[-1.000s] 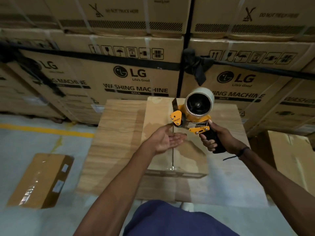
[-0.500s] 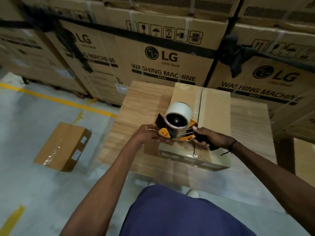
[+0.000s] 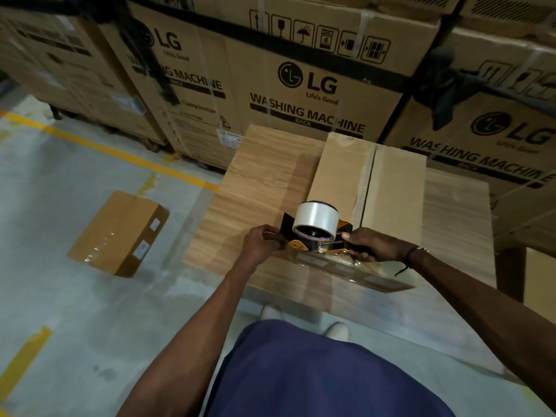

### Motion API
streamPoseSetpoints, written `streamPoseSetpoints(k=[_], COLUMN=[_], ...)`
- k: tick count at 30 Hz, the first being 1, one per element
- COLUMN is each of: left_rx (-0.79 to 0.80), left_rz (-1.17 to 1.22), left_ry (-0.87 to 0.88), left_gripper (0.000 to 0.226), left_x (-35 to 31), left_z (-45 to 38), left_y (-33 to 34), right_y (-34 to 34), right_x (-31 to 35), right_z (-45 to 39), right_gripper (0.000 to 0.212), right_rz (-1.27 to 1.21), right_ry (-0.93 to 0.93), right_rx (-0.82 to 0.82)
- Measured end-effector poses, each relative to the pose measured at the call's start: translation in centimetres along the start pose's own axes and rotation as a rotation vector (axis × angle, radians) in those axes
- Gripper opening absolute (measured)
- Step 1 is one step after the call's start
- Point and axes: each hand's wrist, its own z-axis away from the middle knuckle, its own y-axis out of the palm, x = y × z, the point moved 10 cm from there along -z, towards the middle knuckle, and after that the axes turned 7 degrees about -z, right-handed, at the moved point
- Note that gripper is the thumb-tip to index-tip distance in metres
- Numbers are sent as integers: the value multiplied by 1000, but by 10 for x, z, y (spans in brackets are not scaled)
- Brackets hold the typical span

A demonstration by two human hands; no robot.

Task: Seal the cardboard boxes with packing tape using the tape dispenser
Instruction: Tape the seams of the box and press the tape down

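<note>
The cardboard box (image 3: pixel 388 182) lies on the wood-grain desk (image 3: pixel 264 167), its flaps closed along a centre seam. At its near edge the right hand (image 3: pixel 373 245) grips the tape dispenser (image 3: pixel 314 233) by its handle, while the left hand (image 3: pixel 261 245) pinches at the dispenser's front end. A second cardboard box (image 3: pixel 120 233) lies on the floor (image 3: pixel 60 296).

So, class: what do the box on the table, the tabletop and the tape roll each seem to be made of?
Box: plain brown cardboard, matte, with folded flaps meeting at a centre seam.
Tabletop: looks like wood or wood-look laminate, with pale grain lines and a slight sheen; which one is unclear.
Tape roll: likely clear plastic film, milky and glossy where wound on the dispenser.
</note>
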Motion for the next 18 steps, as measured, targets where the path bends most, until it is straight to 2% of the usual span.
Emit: streamPoseSetpoints(k=[4,8,11,15,18], left_rx=[-54,-71,-96,-29,36], left_rz=[-4,-92,-146,-242,-292], left_ry=[66,228,340,348,328], left_gripper=[22,49,65,74,89], left_x=[-1,-13,-14,1,8], left_z=[5,34,61,71,79], left_y=[-10,-2,9,31,47], right_y=[2,2,5,5,7], right_x=[2,2,2,-7,-9], right_z=[1,4,4,2,3], right_gripper=[68,58,58,71,80], right_rz=[96,127,120,99,107], right_ry=[-42,-27,-30,-30,-40], right_rx=[-20,-62,-63,-89,-89])
